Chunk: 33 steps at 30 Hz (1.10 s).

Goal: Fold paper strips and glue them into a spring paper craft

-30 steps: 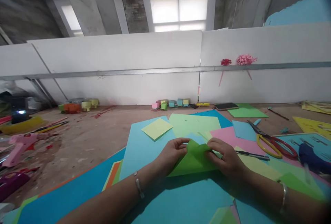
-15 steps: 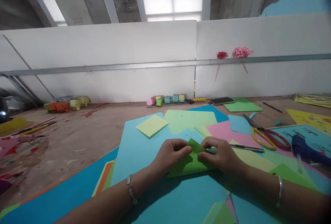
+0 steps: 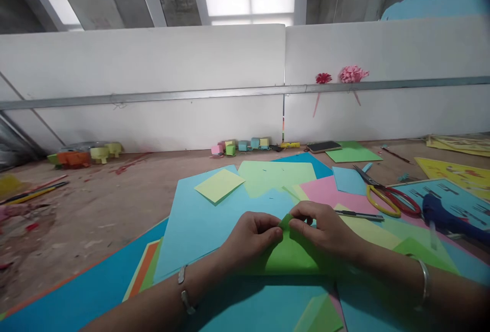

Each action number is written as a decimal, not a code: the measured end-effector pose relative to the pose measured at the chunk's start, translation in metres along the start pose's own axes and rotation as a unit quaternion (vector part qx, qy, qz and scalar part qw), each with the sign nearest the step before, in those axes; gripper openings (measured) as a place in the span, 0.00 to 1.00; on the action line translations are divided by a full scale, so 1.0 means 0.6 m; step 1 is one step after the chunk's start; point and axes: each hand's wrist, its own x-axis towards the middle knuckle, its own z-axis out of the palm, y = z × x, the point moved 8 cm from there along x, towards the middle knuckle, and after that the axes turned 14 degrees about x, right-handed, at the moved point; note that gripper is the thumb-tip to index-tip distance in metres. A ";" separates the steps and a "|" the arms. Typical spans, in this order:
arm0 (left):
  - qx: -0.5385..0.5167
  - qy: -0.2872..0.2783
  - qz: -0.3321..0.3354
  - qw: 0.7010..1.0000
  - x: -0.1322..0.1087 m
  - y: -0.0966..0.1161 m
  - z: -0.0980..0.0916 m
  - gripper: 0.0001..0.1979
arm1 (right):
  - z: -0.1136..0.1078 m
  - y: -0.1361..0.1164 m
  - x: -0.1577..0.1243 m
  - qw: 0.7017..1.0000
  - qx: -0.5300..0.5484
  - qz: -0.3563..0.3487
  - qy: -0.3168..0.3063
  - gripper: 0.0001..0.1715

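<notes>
Green paper (image 3: 296, 258) is right in front of me, between my two hands and over a big light blue sheet (image 3: 199, 214). It looks folded, and a small pointy bit sticks up at the top. I can't tell how much of it touches the blue sheet. My left grip (image 3: 254, 235) is pinched closed on one side of that pointy bit. My right grip (image 3: 325, 227) is pinched closed too, on the other side of it, just beside the left one.

A pale yellow square (image 3: 219, 185) lies on the blue sheet, past my left grip. Next to it is a light green sheet (image 3: 279, 172). Off to the right there is pink paper (image 3: 323, 191), and a thin dark tool (image 3: 360, 215) lies just past my right grip. Scissors (image 3: 377, 185) with one yellow loop and one red loop lie near a small blue paper (image 3: 347, 181), with a dark blue tool (image 3: 440, 214) beside them.

Farther back on the brown surface (image 3: 99, 209), little colored blocks (image 3: 243, 146) stand in a bunch near the white wall (image 3: 153, 61). Up on the metal rail (image 3: 222, 92) are a red flower (image 3: 323, 78) and a fluffy pink flower (image 3: 352, 73).
</notes>
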 end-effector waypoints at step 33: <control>0.042 -0.046 0.001 0.998 -0.004 0.003 0.014 0.14 | 0.007 -0.005 -0.009 1.000 0.022 -0.008 0.005 0.10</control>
